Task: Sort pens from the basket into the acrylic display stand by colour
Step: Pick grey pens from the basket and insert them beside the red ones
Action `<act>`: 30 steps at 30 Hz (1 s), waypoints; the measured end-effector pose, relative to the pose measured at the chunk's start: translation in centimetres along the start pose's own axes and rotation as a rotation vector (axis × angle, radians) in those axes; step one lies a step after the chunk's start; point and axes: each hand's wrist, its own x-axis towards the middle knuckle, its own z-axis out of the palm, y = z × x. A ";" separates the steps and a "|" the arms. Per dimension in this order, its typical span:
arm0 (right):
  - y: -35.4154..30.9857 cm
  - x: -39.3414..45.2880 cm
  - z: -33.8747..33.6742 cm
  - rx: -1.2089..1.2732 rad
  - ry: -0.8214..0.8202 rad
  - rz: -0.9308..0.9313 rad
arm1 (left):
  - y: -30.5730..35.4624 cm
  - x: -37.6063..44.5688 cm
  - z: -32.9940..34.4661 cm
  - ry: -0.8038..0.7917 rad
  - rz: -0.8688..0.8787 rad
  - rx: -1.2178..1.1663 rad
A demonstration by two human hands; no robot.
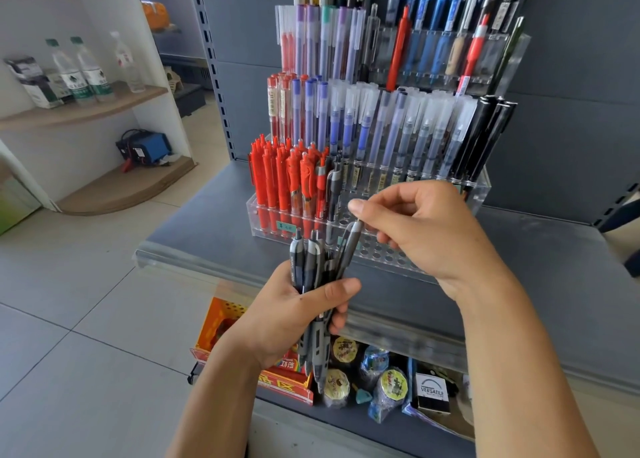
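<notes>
1. Right hand (426, 229) fingers (360, 208) pinch the top of one dark pen (349, 246), drawing it from the bunch (311, 274); a snagged clip could drag neighbours out.
2. Left hand (294, 315) fingers curl round the bunch; loosening would spill pens.
3. Stand (481, 187) behind: empty holes beside red pens (287, 180), so misplacing is possible.

Head-worn view, facing forward and down, close over display stand (479, 194)

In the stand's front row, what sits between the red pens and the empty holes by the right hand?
In the head view, a couple of grey-black pens stand between the red pens and the empty holes under the right hand.
</notes>
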 end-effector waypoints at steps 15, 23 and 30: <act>0.3 0.8 0.0 0.299 -0.019 -0.106 | -0.6 0.2 -0.6 0.020 0.026 -0.099; 1.4 2.3 -0.2 -0.099 0.424 -0.509 | -0.9 0.3 -0.8 0.036 0.007 -0.115; 2.0 3.2 1.3 -0.303 0.418 -0.539 | -0.9 0.4 -0.6 0.033 -0.008 -0.140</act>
